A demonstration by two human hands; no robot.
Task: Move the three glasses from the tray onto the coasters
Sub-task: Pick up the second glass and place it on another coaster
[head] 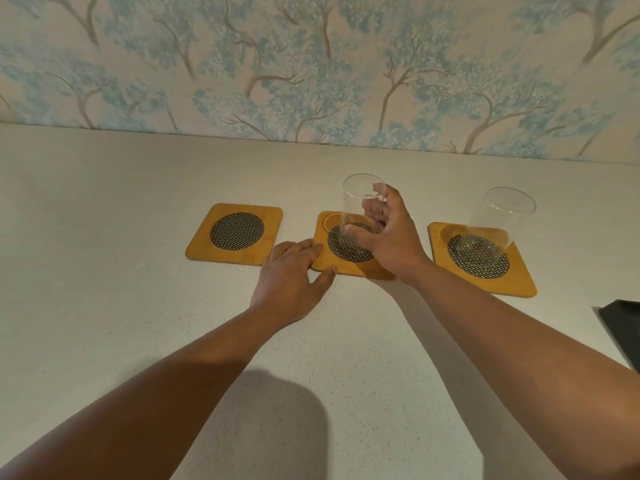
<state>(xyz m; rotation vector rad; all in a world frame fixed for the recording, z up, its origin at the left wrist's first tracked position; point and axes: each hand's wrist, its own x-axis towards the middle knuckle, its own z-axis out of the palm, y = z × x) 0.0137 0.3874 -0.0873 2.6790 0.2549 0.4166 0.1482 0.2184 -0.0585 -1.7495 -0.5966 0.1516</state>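
Three square wooden coasters with dark woven round centres lie in a row on the pale counter. The left coaster [201, 245] is bare. My right hand [388, 237] is wrapped around a clear glass [356, 202] that stands upright on the middle coaster [320, 259]. My left hand [291, 271] rests flat on the counter, its fingertips touching that coaster's left edge. A second clear glass [498, 220] stands on the right coaster [512, 282]. Only a dark corner of the tray [623, 323] shows at the right edge; the third glass is out of view.
A wall with blue tree-patterned wallpaper [311, 64] rises right behind the counter [104, 202]. My shadow falls on the near part of the counter between my forearms.
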